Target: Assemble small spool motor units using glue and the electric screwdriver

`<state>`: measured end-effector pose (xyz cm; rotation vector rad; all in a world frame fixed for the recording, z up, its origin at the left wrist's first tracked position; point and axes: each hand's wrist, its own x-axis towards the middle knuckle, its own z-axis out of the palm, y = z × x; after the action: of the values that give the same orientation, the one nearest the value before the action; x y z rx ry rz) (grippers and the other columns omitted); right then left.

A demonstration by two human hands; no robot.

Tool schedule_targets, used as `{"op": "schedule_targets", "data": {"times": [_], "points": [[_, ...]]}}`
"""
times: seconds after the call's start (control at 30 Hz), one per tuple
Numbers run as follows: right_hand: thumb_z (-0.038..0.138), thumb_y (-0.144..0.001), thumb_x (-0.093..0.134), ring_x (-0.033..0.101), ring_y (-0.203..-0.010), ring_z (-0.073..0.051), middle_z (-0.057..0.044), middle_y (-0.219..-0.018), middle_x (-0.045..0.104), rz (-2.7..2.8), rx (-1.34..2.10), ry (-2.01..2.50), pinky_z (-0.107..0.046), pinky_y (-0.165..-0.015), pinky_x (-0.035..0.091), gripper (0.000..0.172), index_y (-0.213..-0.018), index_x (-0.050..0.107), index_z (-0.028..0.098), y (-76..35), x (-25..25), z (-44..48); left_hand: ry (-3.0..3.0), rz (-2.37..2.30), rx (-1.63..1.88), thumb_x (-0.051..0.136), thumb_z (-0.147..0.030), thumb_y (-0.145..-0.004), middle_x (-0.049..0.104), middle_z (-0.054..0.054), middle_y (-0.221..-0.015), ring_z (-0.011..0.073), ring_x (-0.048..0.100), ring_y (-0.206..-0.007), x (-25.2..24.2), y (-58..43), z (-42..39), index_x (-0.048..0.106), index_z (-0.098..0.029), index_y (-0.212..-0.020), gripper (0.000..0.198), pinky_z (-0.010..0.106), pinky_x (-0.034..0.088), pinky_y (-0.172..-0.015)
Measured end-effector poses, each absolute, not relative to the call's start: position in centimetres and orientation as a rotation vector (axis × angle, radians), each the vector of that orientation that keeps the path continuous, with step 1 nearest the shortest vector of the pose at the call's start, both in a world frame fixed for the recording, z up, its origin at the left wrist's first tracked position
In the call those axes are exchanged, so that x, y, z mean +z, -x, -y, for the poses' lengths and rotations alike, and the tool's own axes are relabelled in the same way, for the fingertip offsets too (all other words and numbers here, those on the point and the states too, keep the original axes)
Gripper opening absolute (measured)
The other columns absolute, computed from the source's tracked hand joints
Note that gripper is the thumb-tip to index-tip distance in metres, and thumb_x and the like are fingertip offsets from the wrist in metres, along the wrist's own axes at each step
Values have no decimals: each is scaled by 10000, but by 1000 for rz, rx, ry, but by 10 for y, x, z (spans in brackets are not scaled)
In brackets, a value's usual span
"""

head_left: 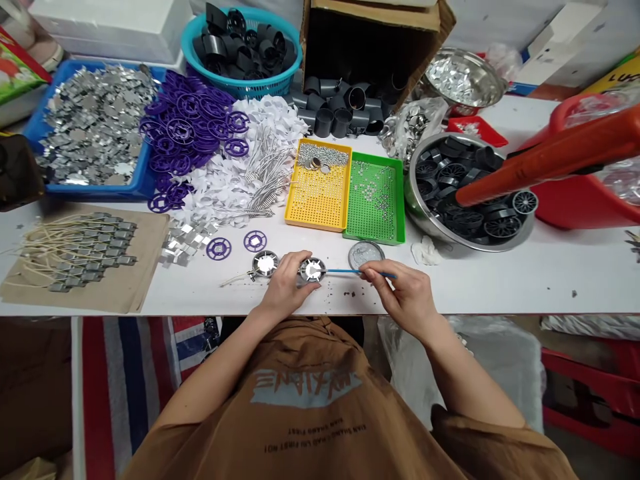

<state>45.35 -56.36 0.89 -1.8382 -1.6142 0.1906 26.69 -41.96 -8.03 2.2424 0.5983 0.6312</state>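
Observation:
Near the table's front edge, my left hand (286,285) grips a small round black housing (313,269) with a bright metal piece inside. My right hand (404,293) pinches a thin blue stick (345,271), its tip reaching the face of that housing. A second round housing (265,264) lies just left of my left hand, with a pale wire beside it. Behind the stick is a shallow round dish (366,255) of greyish, clear-looking stuff. Two purple rings (219,249) with silver squares at their centres lie farther left.
Behind my hands stand a yellow tray (317,217) and a green tray (375,230) of tiny metal parts. Left are purple rings (187,120), white pieces and wired metal blocks (95,250) on cardboard. An orange handle (550,160) juts over a steel bowl (420,193) of black parts.

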Motion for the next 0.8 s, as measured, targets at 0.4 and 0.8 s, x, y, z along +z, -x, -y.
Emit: {"op": "schedule_targets", "data": {"times": [0.4,0.8], "points": [[156,-939,497,650,-692,-142,-28,-773,688,1649,136,1827,-241,-637,475,114,-922,607,180,-451,15,560,-2288,-586,652,712,-297,-795,596,110,-1129,264,576,-1078,-80,-268,420,458,-190,-1211,499,415,514,-900],[206,-963,447,624,-660,-149,-27,-732,659,1718,235,1895,-260,-623,468,142,-897,571,187,-453,27,558,-2275,-632,595,754,-232,-746,602,93,-1113,259,580,-1056,-78,-270,420,470,-194,-1188,527,411,514,-892]]}}
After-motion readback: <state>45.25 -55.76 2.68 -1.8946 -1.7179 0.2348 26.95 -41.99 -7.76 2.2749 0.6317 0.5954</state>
